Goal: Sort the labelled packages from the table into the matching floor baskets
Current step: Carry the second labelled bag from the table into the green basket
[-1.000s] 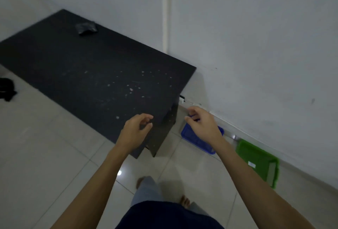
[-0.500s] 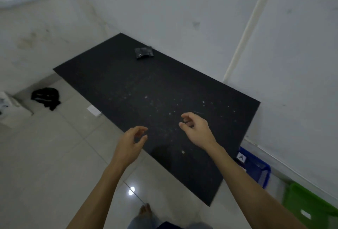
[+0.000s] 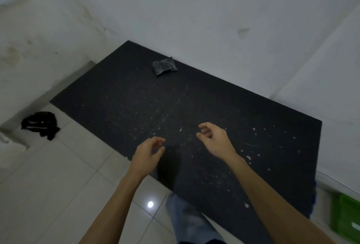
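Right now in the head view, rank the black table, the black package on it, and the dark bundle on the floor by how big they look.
1. black table
2. dark bundle
3. black package, though it lies farther from the camera, so true size against the bundle is unsure.

Both bare forearms reach forward from the lower edge of the view, the left arm rising from lower left, the right arm from lower right, and they draw closer together toward the wrists. The left hand (image 3: 149, 151) is held palm inward with fingers loosely curled and the thumb near the fingertips, gripping nothing. The right hand (image 3: 215, 139) sits slightly farther forward and apart from the left, its fingers likewise curled in a relaxed half-closed curve with nothing between them; a trousered leg (image 3: 191, 222) shows below, between the arms.
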Available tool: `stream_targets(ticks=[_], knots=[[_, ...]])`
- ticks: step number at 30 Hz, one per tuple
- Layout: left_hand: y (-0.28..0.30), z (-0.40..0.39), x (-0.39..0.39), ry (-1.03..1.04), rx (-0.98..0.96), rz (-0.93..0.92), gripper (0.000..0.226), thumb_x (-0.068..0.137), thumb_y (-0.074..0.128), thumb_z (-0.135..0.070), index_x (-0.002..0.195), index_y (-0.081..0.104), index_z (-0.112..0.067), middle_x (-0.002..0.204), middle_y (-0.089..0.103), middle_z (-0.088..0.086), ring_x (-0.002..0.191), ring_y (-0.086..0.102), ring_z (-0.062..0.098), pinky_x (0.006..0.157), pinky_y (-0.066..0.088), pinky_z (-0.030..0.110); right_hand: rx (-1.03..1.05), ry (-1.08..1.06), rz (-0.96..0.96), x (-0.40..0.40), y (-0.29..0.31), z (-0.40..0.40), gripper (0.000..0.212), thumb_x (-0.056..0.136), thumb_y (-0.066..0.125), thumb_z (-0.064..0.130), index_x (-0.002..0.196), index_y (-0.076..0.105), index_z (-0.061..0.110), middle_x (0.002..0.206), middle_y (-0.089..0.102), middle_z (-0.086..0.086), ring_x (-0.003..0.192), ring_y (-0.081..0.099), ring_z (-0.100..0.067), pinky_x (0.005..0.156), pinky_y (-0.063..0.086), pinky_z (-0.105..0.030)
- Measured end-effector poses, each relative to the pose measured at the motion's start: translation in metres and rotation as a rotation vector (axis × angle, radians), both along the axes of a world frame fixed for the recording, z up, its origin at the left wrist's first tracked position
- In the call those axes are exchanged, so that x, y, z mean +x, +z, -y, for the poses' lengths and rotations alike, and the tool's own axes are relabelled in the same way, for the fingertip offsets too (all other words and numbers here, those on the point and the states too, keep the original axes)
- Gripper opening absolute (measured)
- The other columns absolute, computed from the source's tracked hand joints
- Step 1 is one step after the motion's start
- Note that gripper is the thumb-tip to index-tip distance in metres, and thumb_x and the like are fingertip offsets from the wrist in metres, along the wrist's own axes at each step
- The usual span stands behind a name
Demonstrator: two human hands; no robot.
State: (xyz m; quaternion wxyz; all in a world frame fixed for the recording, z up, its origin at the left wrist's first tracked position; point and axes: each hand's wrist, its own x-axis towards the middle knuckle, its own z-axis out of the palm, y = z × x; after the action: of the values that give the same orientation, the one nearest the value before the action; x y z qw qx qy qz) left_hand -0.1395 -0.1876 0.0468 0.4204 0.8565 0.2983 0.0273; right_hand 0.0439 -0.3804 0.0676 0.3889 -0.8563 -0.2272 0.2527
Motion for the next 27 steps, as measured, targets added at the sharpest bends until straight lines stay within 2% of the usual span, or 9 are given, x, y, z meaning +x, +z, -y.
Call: stream_targets(ticks=[5,11,15,21,27], knots=[[0.000,-0.067,0.054,-0.079,-0.072,-0.033,0.027,0.096,0.066,-0.022,0.123,0.066,-0.027,0.119,0.067,-0.008,0.110,0.064,0.003,0.098,0.053,0.028,0.002,-0.048,-0.022,0.049,-0.006,-0.063,0.029,0.093,0.068,0.030,0.121,0.065,0.025,0.108,0.064,0.005,0.094,0.063,-0.006,0.085,0.055,-0.026],[-0.007,-0.149,0.101,-0.114,-0.094,-0.079,0.029,0.097,0.065,-0.018,0.125,0.067,-0.024,0.120,0.067,-0.003,0.110,0.064,0.006,0.097,0.055,0.028,-0.045,-0.093,-0.034,0.092,-0.021,-0.135,0.027,0.093,0.068,0.029,0.119,0.066,0.023,0.105,0.065,0.004,0.092,0.065,-0.009,0.086,0.056,-0.030],[-0.019,-0.208,0.138,-0.165,-0.100,-0.140,0.031,0.096,0.066,-0.016,0.125,0.066,-0.023,0.123,0.064,-0.002,0.114,0.064,0.011,0.102,0.055,0.038,-0.099,-0.114,-0.049,0.118,-0.036,-0.177,0.029,0.092,0.068,0.030,0.120,0.066,0.023,0.106,0.066,0.003,0.093,0.066,-0.012,0.088,0.057,-0.035],[-0.038,-0.286,0.221,-0.283,0.004,-0.173,0.028,0.093,0.069,-0.019,0.120,0.068,-0.026,0.117,0.063,-0.003,0.108,0.064,0.013,0.099,0.056,0.041,-0.173,-0.244,-0.083,0.157,-0.050,-0.232,0.031,0.091,0.070,0.028,0.121,0.066,0.021,0.105,0.068,0.000,0.094,0.066,-0.016,0.091,0.057,-0.041],[-0.044,-0.329,0.322,-0.342,0.195,-0.084,0.020,0.089,0.073,-0.020,0.107,0.070,-0.024,0.116,0.063,0.001,0.105,0.064,0.022,0.089,0.056,0.042,-0.202,-0.389,-0.109,0.189,-0.056,-0.276,0.029,0.090,0.071,0.027,0.118,0.067,0.019,0.103,0.071,-0.002,0.094,0.068,-0.018,0.091,0.057,-0.042]])
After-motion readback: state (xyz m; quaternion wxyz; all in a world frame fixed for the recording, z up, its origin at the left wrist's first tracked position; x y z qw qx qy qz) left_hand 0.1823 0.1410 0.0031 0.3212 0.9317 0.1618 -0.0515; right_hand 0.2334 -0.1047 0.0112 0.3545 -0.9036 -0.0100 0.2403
